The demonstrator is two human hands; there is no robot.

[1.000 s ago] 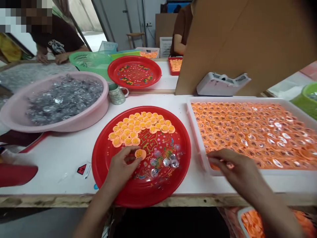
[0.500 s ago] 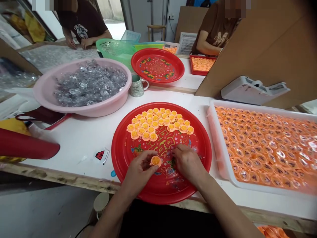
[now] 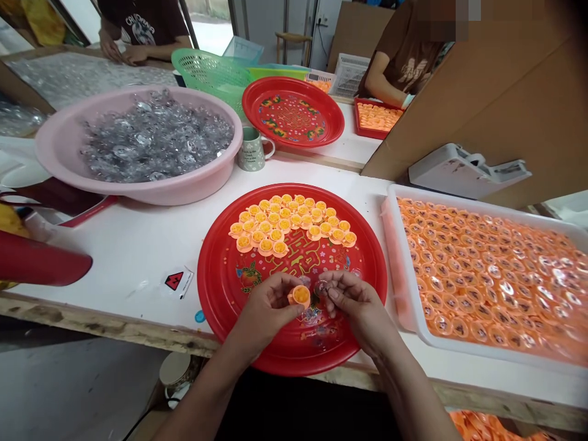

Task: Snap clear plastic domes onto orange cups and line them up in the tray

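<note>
My left hand [image 3: 275, 306] is closed on a small orange toy cup [image 3: 301, 296] with a yellow-orange filling, held over the front of a round red tray [image 3: 215, 275]. Close by on the right, my right hand [image 3: 351, 300] pinches a small clear plastic cap [image 3: 321, 288]. The two pieces are apart. At the tray's far side stand several similar orange cups [image 3: 276, 234] on saucers, grouped together. A few clear pieces [image 3: 321, 334] lie on the tray below my hands.
A pink basin [image 3: 197, 190] heaped with clear plastic pieces stands at left, beside a mug [image 3: 252, 153]. At right, a white tray [image 3: 404, 300] holds rows of capped orange cups. Behind are another red tray [image 3: 294, 116], a cardboard divider [image 3: 496, 92] and two people.
My right hand has come up from the tray's surface with a clear cap in its fingers. My left hand has shifted slightly right with the cup, and the view has moved a little.
</note>
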